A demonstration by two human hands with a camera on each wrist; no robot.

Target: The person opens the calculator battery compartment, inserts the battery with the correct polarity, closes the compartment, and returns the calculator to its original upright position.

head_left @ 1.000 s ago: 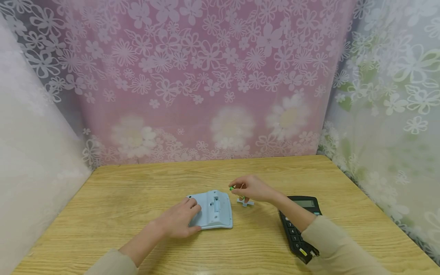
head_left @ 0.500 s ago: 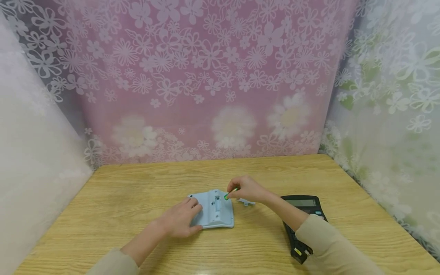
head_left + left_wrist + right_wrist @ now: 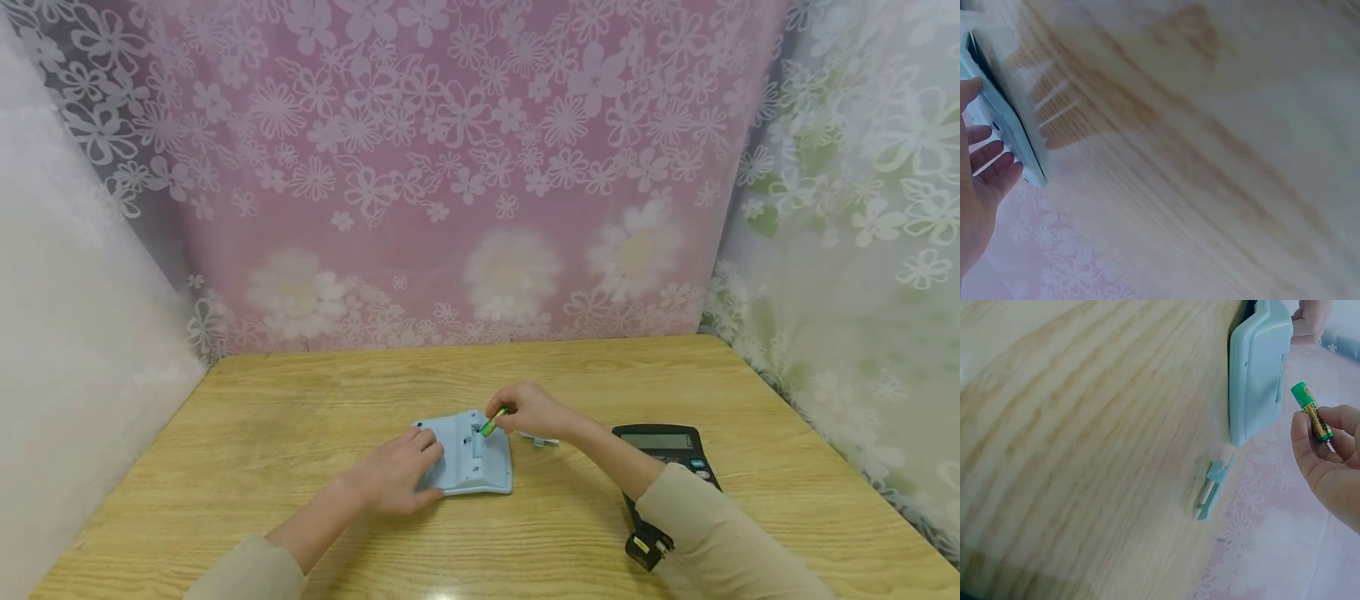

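Pinching a small cylindrical battery (image 3: 1312, 414) between thumb and fingers of the right hand (image 3: 534, 410), green end slanting down to the left, gold label and metal tip showing in the right wrist view. Held over the back of a pale blue plastic device (image 3: 493, 473) at mid-table, just beside the right edge of a narrow, uncovered battery compartment (image 3: 477, 448). Impossible to tell from the head view whether touching that edge. Spread across the left part of the same device with the left hand (image 3: 401, 471), fingers loosely bent on the smooth panel, thumb along the near edge. Partly hidden there under the fingers, and cut off in both wrist views. Accompanied just to the right by a thin pale blue piece (image 3: 1213, 487) with a tab, partly covered by the right hand in the head view. Joined farther right by a black calculator (image 3: 656, 440) with a grey display, crossed by the right forearm and a beige sleeve (image 3: 697, 504), keys mostly hidden. Flanked at its near end by a black block (image 3: 649, 547) with a yellow patch, too small to identify. Laid out on a wood-grain table (image 3: 300, 433), backed by a pink flower-printed curtain (image 3: 517, 167).
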